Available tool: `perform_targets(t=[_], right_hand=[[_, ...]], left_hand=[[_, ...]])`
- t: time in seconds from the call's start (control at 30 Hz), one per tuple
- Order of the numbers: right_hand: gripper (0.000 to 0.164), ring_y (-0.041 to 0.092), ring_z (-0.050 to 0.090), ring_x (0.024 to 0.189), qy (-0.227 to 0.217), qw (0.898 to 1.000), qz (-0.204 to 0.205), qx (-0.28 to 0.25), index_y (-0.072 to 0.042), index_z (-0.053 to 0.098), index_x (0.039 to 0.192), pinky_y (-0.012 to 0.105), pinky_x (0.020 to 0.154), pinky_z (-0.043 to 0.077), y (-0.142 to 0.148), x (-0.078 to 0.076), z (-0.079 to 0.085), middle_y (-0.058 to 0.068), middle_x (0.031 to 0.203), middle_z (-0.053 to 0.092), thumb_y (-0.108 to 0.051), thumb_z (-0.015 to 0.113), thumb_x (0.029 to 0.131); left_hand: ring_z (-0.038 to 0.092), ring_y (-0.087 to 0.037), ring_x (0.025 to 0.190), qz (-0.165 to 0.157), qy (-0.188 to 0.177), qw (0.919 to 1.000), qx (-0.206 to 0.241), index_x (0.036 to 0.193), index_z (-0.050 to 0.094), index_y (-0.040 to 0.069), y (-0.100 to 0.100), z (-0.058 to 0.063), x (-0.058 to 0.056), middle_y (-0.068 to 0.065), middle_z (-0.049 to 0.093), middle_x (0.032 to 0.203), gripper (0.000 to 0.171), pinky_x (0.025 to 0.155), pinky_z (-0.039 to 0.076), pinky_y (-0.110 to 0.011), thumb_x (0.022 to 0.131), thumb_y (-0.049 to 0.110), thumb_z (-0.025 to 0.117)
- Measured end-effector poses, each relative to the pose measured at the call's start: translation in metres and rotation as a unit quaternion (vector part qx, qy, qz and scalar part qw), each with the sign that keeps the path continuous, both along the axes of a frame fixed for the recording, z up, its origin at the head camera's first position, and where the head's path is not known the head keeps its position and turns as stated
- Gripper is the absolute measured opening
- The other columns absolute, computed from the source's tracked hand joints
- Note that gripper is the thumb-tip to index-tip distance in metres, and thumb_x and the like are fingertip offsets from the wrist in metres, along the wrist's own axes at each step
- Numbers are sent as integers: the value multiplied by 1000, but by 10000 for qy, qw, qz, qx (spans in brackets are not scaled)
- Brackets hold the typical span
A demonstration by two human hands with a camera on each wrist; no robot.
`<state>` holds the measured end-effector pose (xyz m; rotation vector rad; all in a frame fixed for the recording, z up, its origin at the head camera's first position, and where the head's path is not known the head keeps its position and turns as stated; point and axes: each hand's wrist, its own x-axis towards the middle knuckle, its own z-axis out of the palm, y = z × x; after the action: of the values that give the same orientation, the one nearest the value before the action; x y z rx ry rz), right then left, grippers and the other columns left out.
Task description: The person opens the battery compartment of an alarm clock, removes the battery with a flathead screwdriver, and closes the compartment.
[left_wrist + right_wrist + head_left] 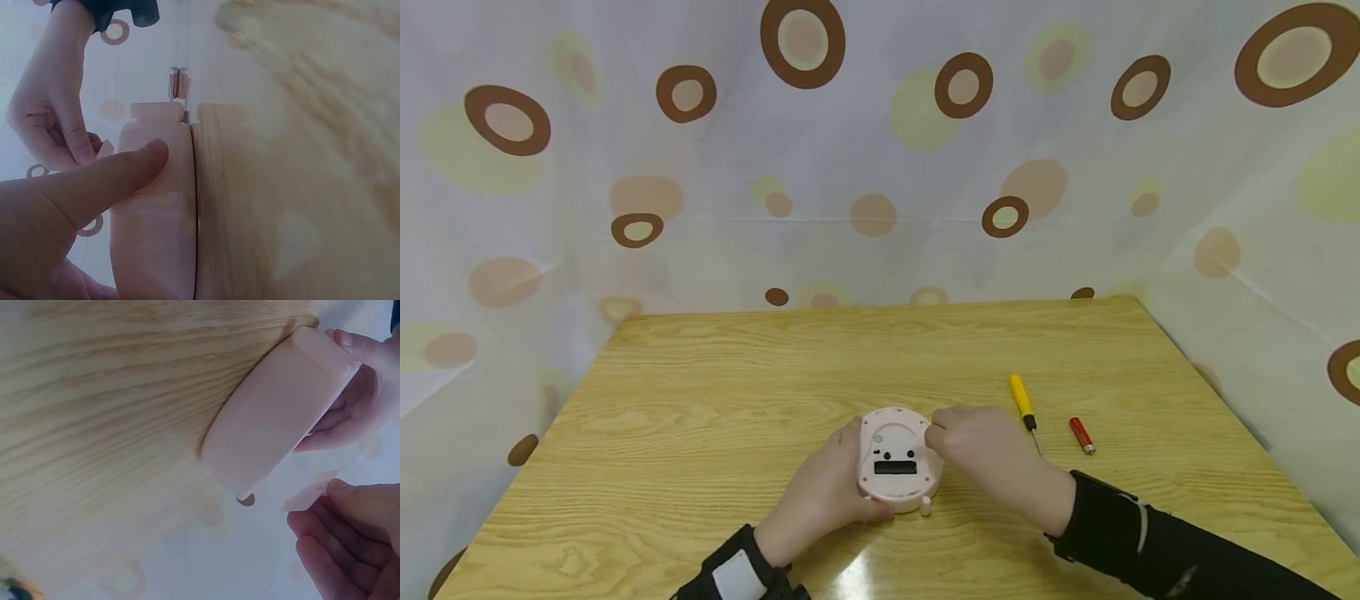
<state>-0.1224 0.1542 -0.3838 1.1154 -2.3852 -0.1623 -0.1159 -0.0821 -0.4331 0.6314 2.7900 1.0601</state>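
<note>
A round pale-pink clock (891, 492) lies face down on the table, its back with two black knobs and a dark, uncovered battery slot (895, 468) turned up. Around its left side my left hand (823, 485) grips the casing, thumb along the near edge, beside a small foot (926, 506). My right hand (988, 446) is over the clock's right edge. Between thumb and fingers it pinches a thin pink battery cover (310, 492), which in the right wrist view is apart from the casing. The head view hides the cover behind the fingers.
Right of the clock, a yellow-handled screwdriver (1022, 398) lies with its shaft pointing toward me, its tip behind the right forearm. Farther right lies a red battery (1082, 435). A patterned curtain (880, 150) stands behind the wooden table (700, 400).
</note>
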Motion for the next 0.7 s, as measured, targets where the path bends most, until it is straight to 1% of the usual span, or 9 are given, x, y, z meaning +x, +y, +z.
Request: perform_targets(t=[0.1, 0.2, 0.33, 0.47, 0.53, 0.63, 0.7], right_hand=[[24, 7, 55, 60, 9, 10000, 16, 31, -16, 73, 76, 16, 50, 45, -7, 0, 0, -6, 73, 63, -1, 92, 73], [25, 7, 53, 60, -122, 9999, 75, 75, -15, 72, 75, 17, 51, 45, -13, 0, 1, -5, 71, 62, 1, 91, 73], [23, 7, 54, 60, -133, 9997, 142, 130, -14, 72, 74, 17, 51, 47, -19, 1, 2, -5, 70, 62, -2, 91, 73], [21, 6, 53, 59, -8, 9995, 205, 241, -15, 71, 72, 18, 51, 47, -24, 2, 1, -6, 69, 60, -11, 92, 70], [23, 6, 51, 59, -4, 9991, 221, 367, -15, 72, 73, 17, 51, 47, -26, 3, 1, -6, 69, 60, -22, 93, 68], [31, 5, 51, 59, -54, 9982, 215, 560, -15, 73, 74, 17, 53, 49, -29, 4, 0, -6, 69, 61, -37, 92, 62], [32, 5, 51, 59, -114, 9979, 219, 606, -16, 73, 75, 17, 54, 49, -31, 5, -1, -6, 69, 61, -38, 92, 62]], left_hand=[[65, -35, 127, -34, 3, 10000, 11, 152, 43, -8, 0, 1, 0, -23, 64, 139, 115, 109, 55, -52, 60, 24, 104], [65, -35, 127, -43, 16, 10000, -22, 152, 43, -8, 0, 1, 0, -23, 64, 139, 114, 109, 56, -52, 61, 24, 104], [66, -34, 126, -17, 31, 10000, -90, 152, 43, -9, 0, 2, 0, -23, 64, 139, 114, 108, 56, -51, 61, 24, 103], [66, -33, 124, 22, 37, 9999, -138, 152, 42, -9, 1, 1, -1, -23, 64, 138, 115, 107, 57, -50, 61, 25, 103], [67, -32, 122, 35, 46, 9999, -150, 152, 43, -9, 1, 1, -1, -22, 65, 137, 115, 105, 58, -50, 60, 25, 103], [67, -30, 120, 46, 58, 9998, -176, 151, 43, -9, 1, 0, 0, -21, 65, 135, 114, 103, 58, -49, 61, 25, 103], [67, -30, 120, 52, 59, 9998, -184, 151, 43, -9, 1, 0, 0, -21, 65, 135, 113, 103, 59, -49, 61, 26, 103]])
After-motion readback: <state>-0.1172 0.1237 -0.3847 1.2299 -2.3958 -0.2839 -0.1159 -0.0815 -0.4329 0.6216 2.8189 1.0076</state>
